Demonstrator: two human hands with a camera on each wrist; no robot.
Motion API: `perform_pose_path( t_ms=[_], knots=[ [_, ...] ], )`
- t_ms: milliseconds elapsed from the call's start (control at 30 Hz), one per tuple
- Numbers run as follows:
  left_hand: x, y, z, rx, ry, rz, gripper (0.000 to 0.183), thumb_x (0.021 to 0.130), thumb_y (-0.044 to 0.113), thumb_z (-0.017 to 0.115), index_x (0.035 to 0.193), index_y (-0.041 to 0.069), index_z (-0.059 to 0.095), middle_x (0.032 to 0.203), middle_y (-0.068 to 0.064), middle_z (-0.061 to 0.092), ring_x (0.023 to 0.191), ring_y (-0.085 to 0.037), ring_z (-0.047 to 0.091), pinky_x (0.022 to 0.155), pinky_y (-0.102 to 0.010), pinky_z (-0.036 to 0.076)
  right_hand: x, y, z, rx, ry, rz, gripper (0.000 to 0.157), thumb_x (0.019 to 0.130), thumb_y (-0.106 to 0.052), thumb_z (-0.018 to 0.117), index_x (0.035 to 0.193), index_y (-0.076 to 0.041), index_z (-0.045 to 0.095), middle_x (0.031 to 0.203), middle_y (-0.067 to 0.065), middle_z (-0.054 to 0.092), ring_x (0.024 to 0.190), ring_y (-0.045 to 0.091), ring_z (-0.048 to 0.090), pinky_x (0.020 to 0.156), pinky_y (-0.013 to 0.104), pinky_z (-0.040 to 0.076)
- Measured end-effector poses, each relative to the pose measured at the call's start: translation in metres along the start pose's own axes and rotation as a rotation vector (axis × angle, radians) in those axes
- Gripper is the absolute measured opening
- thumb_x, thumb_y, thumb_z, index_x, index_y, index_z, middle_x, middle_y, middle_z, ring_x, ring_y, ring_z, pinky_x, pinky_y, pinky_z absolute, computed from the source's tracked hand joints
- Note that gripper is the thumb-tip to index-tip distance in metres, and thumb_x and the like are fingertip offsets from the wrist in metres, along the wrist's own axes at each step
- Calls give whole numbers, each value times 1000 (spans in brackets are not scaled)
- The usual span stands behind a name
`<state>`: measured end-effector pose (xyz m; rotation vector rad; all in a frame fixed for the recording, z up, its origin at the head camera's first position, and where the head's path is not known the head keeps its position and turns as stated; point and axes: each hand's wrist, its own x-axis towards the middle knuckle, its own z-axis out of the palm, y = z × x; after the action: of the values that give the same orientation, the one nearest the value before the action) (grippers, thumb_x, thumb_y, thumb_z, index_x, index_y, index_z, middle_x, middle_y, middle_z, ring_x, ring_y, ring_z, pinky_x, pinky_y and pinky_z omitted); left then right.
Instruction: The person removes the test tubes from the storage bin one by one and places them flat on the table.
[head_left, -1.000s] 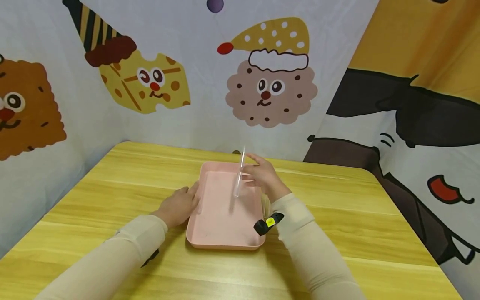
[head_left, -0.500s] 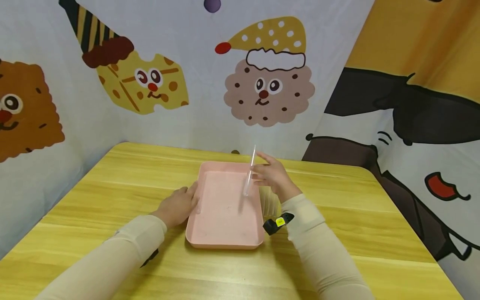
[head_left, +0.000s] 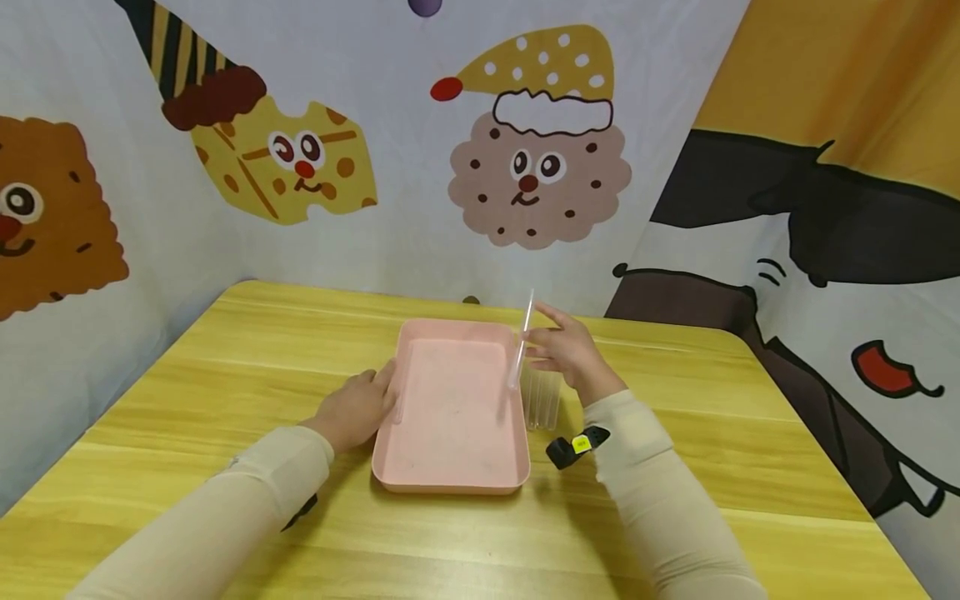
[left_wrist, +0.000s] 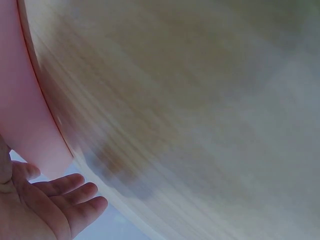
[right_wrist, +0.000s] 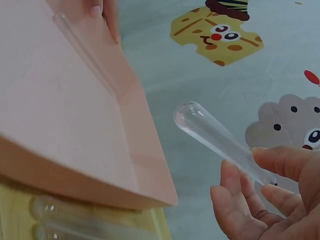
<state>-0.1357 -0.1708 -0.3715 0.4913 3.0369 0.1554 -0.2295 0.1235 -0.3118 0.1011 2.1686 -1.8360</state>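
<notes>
In the head view my right hand (head_left: 566, 350) pinches a clear test tube (head_left: 522, 342) between thumb and fingers. The tube tilts above the right rim of a pink tray (head_left: 450, 486), and the right wrist view shows its rounded end (right_wrist: 190, 117) pointing away from the hand. My left hand (head_left: 356, 408) rests at the tray's left side, touching the rim. Loosely extended fingers (left_wrist: 75, 207) of that hand show in the left wrist view. Another clear tube (right_wrist: 82, 52) lies inside the tray along its left wall.
Several clear test tubes (head_left: 542, 400) lie side by side on the wooden table (head_left: 675, 433), just right of the tray. A cartoon-printed cloth (head_left: 412, 167) hangs behind the table's far edge.
My right hand has carried the test tube rightward, from over the tray's middle to its right rim. The tubes beside the tray have come into fuller view. My left hand has stayed put.
</notes>
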Motion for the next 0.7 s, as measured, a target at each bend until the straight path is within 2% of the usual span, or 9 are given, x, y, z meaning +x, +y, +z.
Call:
perform_pose_path(
  t_ms=[133,300,500,700],
  knots=[
    [1,0,0,-77,-10,-65,50,106,19,34,148,-6,26,127,-36,49,114,-49,53,87,-58,50,-1,2,-6,-17,8,9,66,94,-11,61,152,-23,32,129,20,58,77,13,68,81,36,57],
    [1,0,1,-114,-21,-100,51,106,22,33,149,-4,26,129,-36,48,116,-49,52,88,-58,49,0,6,-12,-35,9,11,67,94,-10,61,153,-22,31,127,19,59,76,14,68,78,34,58],
    [1,2,-2,-135,-37,-122,52,106,24,32,150,-3,25,131,-35,47,118,-48,51,91,-58,48,0,11,-21,-36,-1,10,68,94,-10,60,153,-22,30,117,12,63,71,11,67,75,32,58],
    [1,1,-1,-132,-33,-113,51,106,23,32,150,-3,25,130,-35,48,117,-48,51,89,-58,49,1,16,-28,-47,3,25,67,95,-10,59,154,-21,28,124,16,58,72,10,67,75,32,58]
  ],
)
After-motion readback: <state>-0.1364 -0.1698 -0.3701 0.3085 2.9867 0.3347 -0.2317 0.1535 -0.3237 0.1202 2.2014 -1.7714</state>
